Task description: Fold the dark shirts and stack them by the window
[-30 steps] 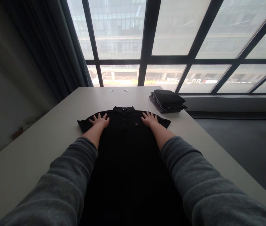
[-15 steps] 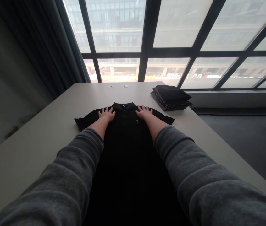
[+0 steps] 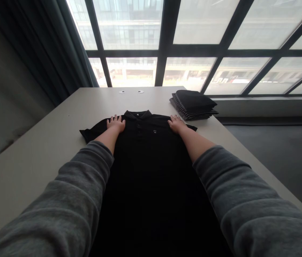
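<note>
A black short-sleeved polo shirt [image 3: 145,171] lies spread out, front up, with its collar at the far end and a small light logo on the chest. On its left shoulder area as I see it rests my left hand [image 3: 116,123], open, fingers spread over the cloth. My right hand [image 3: 177,124] lies open on the other shoulder, close to the sleeve. Neither hand grips the fabric. The forearms, in grey sleeves, cover parts of the shirt's sides, and its near end runs out of view.
The shirt lies on a pale table [image 3: 41,157]. At the table's far right corner sits a stack of folded dark clothes [image 3: 194,103], some striped. Two round white fittings are set near the back edge. Beyond stand a large window [image 3: 132,28] and a dark curtain [image 3: 60,50].
My right hand has slid outward to the right, from beside the collar toward the sleeve. My left hand has shifted slightly left. The camera view has tilted down a little.
</note>
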Action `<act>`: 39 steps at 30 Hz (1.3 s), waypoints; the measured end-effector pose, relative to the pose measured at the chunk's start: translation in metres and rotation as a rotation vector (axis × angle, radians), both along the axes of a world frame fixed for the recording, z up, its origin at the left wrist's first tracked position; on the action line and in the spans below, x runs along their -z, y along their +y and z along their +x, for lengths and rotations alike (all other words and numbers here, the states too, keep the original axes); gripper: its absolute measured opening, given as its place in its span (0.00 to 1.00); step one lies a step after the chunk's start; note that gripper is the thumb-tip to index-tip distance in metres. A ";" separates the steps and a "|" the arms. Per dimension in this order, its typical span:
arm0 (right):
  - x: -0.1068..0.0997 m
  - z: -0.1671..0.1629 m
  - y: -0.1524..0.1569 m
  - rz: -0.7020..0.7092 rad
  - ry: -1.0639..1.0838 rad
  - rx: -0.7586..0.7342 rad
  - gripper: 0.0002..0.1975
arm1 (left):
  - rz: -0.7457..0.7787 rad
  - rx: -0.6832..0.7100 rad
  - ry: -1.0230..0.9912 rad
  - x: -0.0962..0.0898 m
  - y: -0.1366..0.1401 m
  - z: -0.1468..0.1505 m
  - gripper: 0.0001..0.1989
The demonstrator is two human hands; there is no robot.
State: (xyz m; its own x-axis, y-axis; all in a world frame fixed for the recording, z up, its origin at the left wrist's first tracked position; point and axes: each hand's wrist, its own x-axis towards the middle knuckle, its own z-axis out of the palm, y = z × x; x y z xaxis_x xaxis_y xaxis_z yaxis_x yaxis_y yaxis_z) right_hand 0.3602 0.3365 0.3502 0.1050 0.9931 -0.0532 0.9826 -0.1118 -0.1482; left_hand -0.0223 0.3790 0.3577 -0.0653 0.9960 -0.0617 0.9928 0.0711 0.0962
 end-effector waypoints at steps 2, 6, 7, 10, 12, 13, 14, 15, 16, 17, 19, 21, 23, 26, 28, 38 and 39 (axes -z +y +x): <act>0.000 0.021 -0.023 0.012 -0.026 -0.009 0.37 | 0.043 -0.022 0.014 -0.005 -0.004 0.002 0.38; -0.001 0.052 -0.080 0.166 -0.110 0.166 0.39 | 0.189 -0.005 0.056 -0.023 -0.026 0.026 0.38; -0.002 0.057 -0.093 0.197 -0.121 0.224 0.39 | 0.233 0.043 0.055 -0.028 -0.036 0.038 0.38; -0.011 0.064 -0.118 0.196 -0.105 0.317 0.37 | 0.302 0.317 -0.026 -0.035 -0.080 0.091 0.35; -0.019 0.062 -0.125 0.159 -0.073 0.326 0.39 | 0.237 0.487 -0.077 -0.031 -0.116 0.134 0.34; -0.022 0.059 -0.126 0.145 -0.053 0.327 0.40 | 0.209 0.538 -0.078 -0.027 -0.133 0.155 0.34; -0.025 0.055 -0.126 0.132 -0.032 0.334 0.41 | 0.183 0.577 -0.077 -0.022 -0.149 0.174 0.35; -0.028 0.049 -0.126 0.124 -0.010 0.348 0.41 | 0.156 0.609 -0.077 -0.017 -0.163 0.191 0.36; -0.029 0.043 -0.125 0.125 0.011 0.362 0.40 | 0.121 0.635 -0.083 -0.013 -0.175 0.206 0.37; -0.030 0.037 -0.124 0.131 0.032 0.371 0.39 | 0.088 0.648 -0.090 -0.009 -0.185 0.217 0.37; -0.031 0.027 -0.123 0.150 0.067 0.359 0.32 | 0.042 0.646 -0.100 -0.004 -0.199 0.232 0.38; -0.030 0.022 -0.120 0.179 0.092 0.321 0.23 | 0.030 0.628 -0.103 -0.003 -0.207 0.237 0.39; -0.030 0.022 -0.117 0.210 0.151 0.284 0.19 | 0.039 0.619 -0.110 -0.004 -0.211 0.236 0.38; -0.031 0.028 -0.112 0.288 0.316 0.241 0.21 | 0.038 0.621 -0.122 -0.007 -0.214 0.233 0.35; -0.034 0.032 -0.110 0.348 0.403 0.203 0.24 | 0.013 0.652 -0.120 -0.008 -0.215 0.234 0.34; -0.055 0.016 -0.125 0.450 0.386 -0.195 0.32 | -0.038 0.850 -0.144 -0.011 -0.217 0.245 0.33; -0.056 0.013 -0.125 0.441 0.372 -0.232 0.30 | -0.047 0.903 -0.164 -0.012 -0.217 0.241 0.31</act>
State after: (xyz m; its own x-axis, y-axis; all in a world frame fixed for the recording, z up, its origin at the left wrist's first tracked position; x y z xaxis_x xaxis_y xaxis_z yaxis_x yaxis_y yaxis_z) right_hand 0.3731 0.2111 0.4062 -0.0627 0.9246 0.3758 0.8476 0.2481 -0.4691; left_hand 0.2186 0.1617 0.3697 0.7492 0.6609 -0.0430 0.6475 -0.7173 0.2574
